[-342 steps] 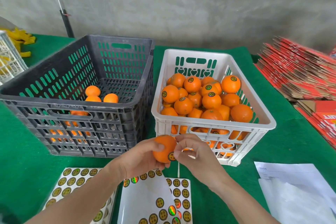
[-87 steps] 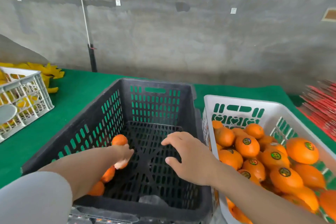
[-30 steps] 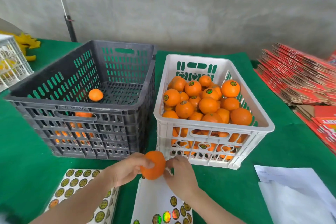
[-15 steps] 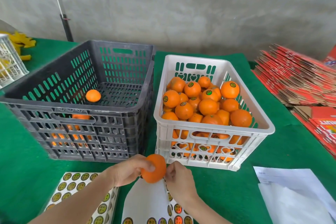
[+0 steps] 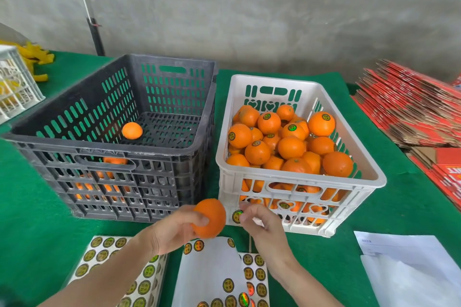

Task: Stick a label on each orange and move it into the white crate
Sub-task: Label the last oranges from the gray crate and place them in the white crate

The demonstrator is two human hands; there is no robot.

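Note:
My left hand (image 5: 172, 229) grips an orange (image 5: 210, 217) in front of the two crates, above the label sheets. My right hand (image 5: 262, 222) pinches a round yellow-green label (image 5: 237, 216) just to the right of that orange, a small gap apart. The white crate (image 5: 299, 177) on the right holds several oranges, many with labels on top. The dark grey crate (image 5: 119, 149) on the left holds a few unlabelled oranges (image 5: 132, 130). Two label sheets (image 5: 214, 276) lie on the green table under my forearms.
White papers (image 5: 409, 269) lie at the right front. Stacked red flat cartons (image 5: 411, 107) fill the right side. Another white basket (image 5: 15, 82) with yellow items stands at the far left. A grey wall with a pole (image 5: 94, 30) is behind the table.
My right hand has lifted off the sheet with a label pinched in its fingers and now holds it beside the orange. My left hand has raised the orange slightly.

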